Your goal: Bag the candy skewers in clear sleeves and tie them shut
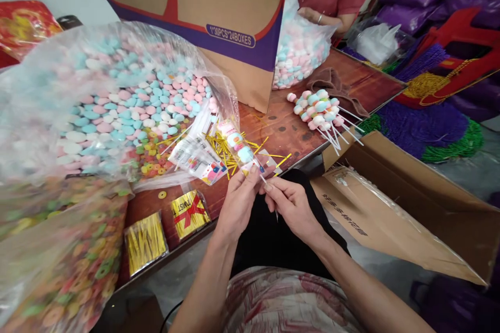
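Two bare hands meet just over the near edge of the brown wooden tabletop (289,130) — the left hand (238,199) and right hand (291,205) both pinched on the lower end of a clear-sleeved stick of pastel marshmallow discs (238,145). Its long axis runs up and away to the left from the fingertips. Beyond lie thin gold twist ties (222,146), crinkly and metallic, then a soft clear bag of pink, blue and white candies (128,99) — and farther right, a pile of finished white-stick skewers (322,109).

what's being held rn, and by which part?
A bagged marshmallow skewer: left hand and right hand pinch its lower end, at the bag's neck by the stick.
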Demonstrator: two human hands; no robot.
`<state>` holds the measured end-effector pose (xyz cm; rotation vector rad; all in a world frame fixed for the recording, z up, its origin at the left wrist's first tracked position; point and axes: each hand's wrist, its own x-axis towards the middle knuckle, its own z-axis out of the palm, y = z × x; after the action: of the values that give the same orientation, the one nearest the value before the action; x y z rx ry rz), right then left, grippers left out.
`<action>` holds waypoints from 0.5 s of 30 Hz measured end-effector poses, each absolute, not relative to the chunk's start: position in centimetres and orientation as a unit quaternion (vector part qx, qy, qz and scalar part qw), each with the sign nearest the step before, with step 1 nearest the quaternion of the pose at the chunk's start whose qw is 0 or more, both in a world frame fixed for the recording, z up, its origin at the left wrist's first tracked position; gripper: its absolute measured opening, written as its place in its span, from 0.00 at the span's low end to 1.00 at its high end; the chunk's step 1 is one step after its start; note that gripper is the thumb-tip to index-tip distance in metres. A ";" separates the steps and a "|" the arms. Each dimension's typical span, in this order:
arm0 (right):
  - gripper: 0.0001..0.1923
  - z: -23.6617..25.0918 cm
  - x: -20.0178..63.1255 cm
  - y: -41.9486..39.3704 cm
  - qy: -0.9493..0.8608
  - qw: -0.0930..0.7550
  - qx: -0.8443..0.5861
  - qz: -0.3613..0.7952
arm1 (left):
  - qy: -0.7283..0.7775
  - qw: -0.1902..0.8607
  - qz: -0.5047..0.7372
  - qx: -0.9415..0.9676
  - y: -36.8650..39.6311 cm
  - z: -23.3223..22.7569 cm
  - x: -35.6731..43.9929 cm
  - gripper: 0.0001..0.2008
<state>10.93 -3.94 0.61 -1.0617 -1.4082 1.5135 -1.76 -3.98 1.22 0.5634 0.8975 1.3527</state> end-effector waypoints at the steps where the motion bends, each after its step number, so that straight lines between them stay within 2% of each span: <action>1: 0.15 0.4 10.8 -4.1 -0.554 0.398 -0.425 0.595 | 0.392 0.649 0.608 0.234 -3.9 1.3 -1.8 0.13; 7: 0.15 -0.5 10.1 -4.5 -0.567 0.385 -0.426 0.590 | 0.421 0.624 0.628 0.197 -4.0 0.8 -1.5 0.14; 15: 0.16 -0.3 9.8 -4.1 -0.560 0.362 -0.418 0.617 | 0.453 0.570 0.635 0.258 -4.4 -0.6 -1.1 0.13</action>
<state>9.80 -4.13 -0.27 -1.0759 -1.4421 1.5895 -1.05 -4.45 -0.61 0.6061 1.0639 1.4913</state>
